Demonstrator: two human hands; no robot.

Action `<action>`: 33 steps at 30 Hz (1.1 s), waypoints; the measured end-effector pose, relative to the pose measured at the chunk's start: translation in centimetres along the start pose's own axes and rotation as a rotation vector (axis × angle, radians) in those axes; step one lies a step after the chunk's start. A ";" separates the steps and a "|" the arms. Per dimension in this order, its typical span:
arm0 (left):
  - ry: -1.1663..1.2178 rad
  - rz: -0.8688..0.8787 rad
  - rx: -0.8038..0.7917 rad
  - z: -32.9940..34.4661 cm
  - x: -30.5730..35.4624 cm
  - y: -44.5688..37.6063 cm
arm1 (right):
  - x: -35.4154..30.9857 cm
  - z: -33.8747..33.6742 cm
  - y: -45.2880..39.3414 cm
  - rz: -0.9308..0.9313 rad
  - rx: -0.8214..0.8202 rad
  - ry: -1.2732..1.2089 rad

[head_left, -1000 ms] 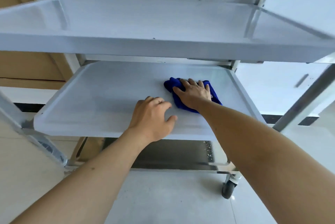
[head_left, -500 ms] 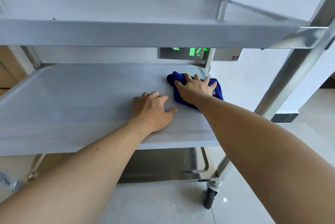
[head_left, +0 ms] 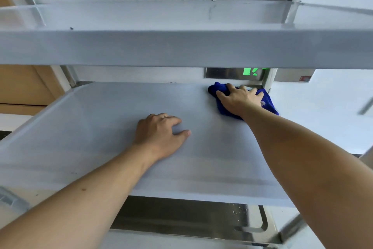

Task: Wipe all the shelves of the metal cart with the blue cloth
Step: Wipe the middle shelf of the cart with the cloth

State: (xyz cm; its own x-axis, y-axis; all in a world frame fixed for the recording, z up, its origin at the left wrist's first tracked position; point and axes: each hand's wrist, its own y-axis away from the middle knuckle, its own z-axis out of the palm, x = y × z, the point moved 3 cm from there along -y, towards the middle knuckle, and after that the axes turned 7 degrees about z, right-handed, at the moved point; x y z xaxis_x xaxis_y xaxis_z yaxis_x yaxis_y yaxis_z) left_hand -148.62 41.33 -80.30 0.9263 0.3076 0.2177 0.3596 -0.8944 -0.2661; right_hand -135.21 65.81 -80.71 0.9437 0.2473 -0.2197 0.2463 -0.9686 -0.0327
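A person's right hand (head_left: pixel 240 100) is lying spread, fingers straight, pressing a crumpled, fuzzy blue cloth (head_left: pixel 268 103) onto the far right corner of the metal cart's (head_left: pixel 181 47) middle shelf (head_left: pixel 101 127), a smooth, matte grey tray with a raised lip. The left hand (head_left: pixel 161 133) is resting on the shelf's centre, fingers loosely bent, grasping nothing. A flat top shelf (head_left: pixel 141 18) is spanning above; a shiny steel bottom shelf (head_left: pixel 181 214) is showing below.
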 end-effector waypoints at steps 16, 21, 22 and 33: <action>-0.001 -0.116 -0.062 -6.5 -14.6 2.2 | -19.3 5.1 5.8 -0.332 -0.068 -0.069; 0.129 -0.224 -0.084 -6.9 -20.6 4.0 | -27.4 6.8 7.9 -0.438 -0.106 -0.064; 0.158 -0.231 -0.090 -6.7 -20.8 4.1 | -28.7 7.0 8.1 -0.443 -0.110 -0.062; 0.210 -0.115 -0.118 -6.0 -21.0 3.5 | -43.5 9.8 11.9 -0.730 -0.192 -0.009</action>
State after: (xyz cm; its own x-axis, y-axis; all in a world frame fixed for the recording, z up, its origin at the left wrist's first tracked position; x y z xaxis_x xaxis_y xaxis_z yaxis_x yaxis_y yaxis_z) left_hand -167.51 29.79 -80.18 0.8317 0.3463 0.4340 0.4344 -0.8927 -0.1200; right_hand -175.54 43.30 -81.05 0.5241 0.8239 -0.2159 0.8434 -0.5372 -0.0027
